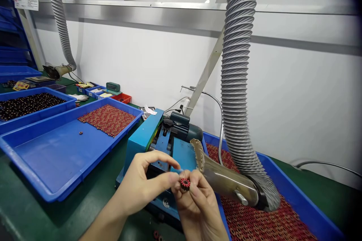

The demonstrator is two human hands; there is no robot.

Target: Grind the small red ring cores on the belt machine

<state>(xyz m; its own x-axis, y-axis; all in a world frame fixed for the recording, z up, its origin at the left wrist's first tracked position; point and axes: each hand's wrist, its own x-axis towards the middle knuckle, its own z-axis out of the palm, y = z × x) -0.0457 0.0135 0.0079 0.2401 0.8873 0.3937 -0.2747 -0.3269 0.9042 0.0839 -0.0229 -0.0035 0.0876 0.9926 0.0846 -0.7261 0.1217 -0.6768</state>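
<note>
Between the fingertips of my right hand (202, 203) is a small toothed motor core (185, 184), black around its edge with red on its face. My left hand (144, 186) comes in from the left, its thumb and forefinger curved with a gap between them. The thumb tip is close beside the core and the right fingers; whether it touches the core I cannot tell. Behind both hands stands a blue bench machine (147, 130) with a dark motor on top, partly hidden by them.
A blue tray (56, 158) at left holds rows of reddish cores (109, 118) and one loose core. Another blue tray (254, 218) at right is filled with red cores, under a grey extraction hose (239, 64) and its nozzle (229, 182). Dark parts (31, 104) fill a tray farther left.
</note>
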